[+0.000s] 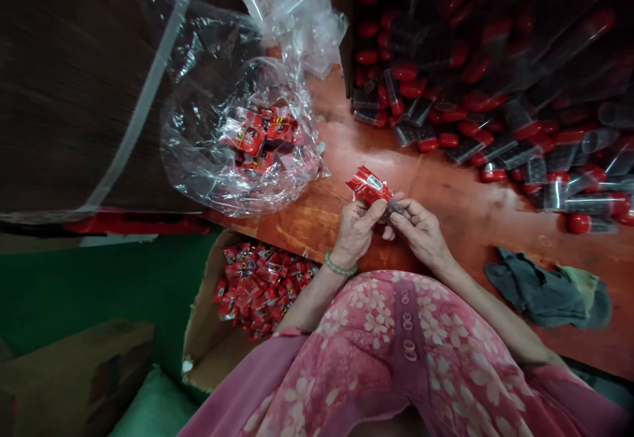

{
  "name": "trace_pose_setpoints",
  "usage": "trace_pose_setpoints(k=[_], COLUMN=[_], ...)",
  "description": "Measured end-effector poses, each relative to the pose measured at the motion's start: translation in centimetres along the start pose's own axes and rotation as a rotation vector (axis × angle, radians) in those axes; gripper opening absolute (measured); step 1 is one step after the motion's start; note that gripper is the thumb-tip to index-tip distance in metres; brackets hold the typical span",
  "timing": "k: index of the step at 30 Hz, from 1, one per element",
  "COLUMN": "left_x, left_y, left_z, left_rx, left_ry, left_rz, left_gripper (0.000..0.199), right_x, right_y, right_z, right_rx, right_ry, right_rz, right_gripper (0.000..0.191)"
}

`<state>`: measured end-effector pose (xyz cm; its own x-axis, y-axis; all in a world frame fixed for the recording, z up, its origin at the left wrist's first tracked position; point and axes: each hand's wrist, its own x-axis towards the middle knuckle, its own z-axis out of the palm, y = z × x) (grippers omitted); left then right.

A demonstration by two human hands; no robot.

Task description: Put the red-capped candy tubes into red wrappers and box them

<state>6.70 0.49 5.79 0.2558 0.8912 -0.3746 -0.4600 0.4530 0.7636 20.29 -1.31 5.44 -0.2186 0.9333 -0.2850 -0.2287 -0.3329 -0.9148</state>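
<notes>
Head view: one crinkled red foil sachet (pixel 369 185), its dark end bunched, sits above the orange-red counter (pixel 470 209), pinched by the left hand (pixel 357 231) and right hand (pixel 420 229) (both grips closed on it, fingers together).

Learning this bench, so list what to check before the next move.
Red foil packet pinched in left hand: ok.
Right hand close against the packet's lower end: ok.
Packet seal: cannot tell, too small to see.
Red packets inside the clear plastic bag: ok.
Red packets inside the cardboard box: ok.
Red-capped clear tubes away from the hands: ok.
</notes>
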Motion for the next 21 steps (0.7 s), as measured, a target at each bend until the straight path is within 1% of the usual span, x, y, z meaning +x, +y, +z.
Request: trace_pose_setpoints(k=[3, 7, 10, 12, 15, 19, 21], left_x=[-0.1, -0.2, -0.2, -0.3, -0.5, -0.9, -1.0], left_y=[0.1, 0.6, 0.5, 0.3, -0.1, -0.4, -0.6], left_z=[0.3, 0.2, 0.0, 0.1, 0.4, 1.0, 1.0], left_rx=[-0.041, -0.027, -0.07, -0.125, -0.158, -0.11, -0.073], left_ry=[0.009, 0.055, 0.122, 0.12, 0.075, 0.079, 0.061], left_rz=[-0.004, -0.022, 0.042, 0.057, 0.025, 0.009, 0.017], left_gripper=[0.048, 0.056, 0.061, 0.059, 0.057, 0.058, 0.057], right_x=[0.4, 0.8, 1.0, 1.1, 1.2, 1.3, 1.4], right_y=[-0.1, -0.3, -0.2, 0.0, 0.3, 0.5, 0.6], right_z=[-0.2, -0.3, -0.1, 0.1, 0.4, 0.4, 0.3], right_rx=[-0.014, -0.038, -0.008, 0.01, 0.041, 0.078, 0.095], right_ry=[-0.011, -0.073, -0.139, -0.153, -0.141, -0.089, -0.064], right_rz=[-0.017, -0.001, 0.018, 0.019, 0.005, -0.019, -0.022], right_gripper=[0.043, 0.044, 0.046, 0.046, 0.045, 0.045, 0.045])
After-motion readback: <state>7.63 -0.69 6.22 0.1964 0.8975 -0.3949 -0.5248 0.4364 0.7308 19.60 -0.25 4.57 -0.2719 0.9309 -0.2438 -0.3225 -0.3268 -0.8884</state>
